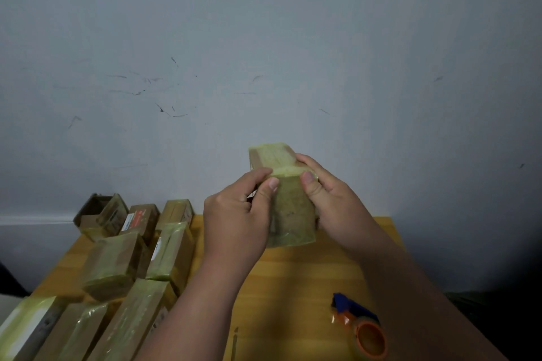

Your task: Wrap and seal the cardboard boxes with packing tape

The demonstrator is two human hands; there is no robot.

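A small cardboard box [290, 208] wrapped in yellowish clear tape is held up above the wooden table [293, 278], tilted with one end toward the wall. My left hand [237, 219] grips its left side, thumb pressed on the near top edge. My right hand [328, 196] grips the right side, thumb on the same taped edge. A tape dispenser [362, 328] with a blue handle and orange roll core lies on the table at the lower right, under my right forearm.
Several taped cardboard boxes [117, 266] lie crowded on the left part of the table, reaching to its near left corner. An open brown box [93, 211] stands at the back left. A grey wall rises right behind the table.
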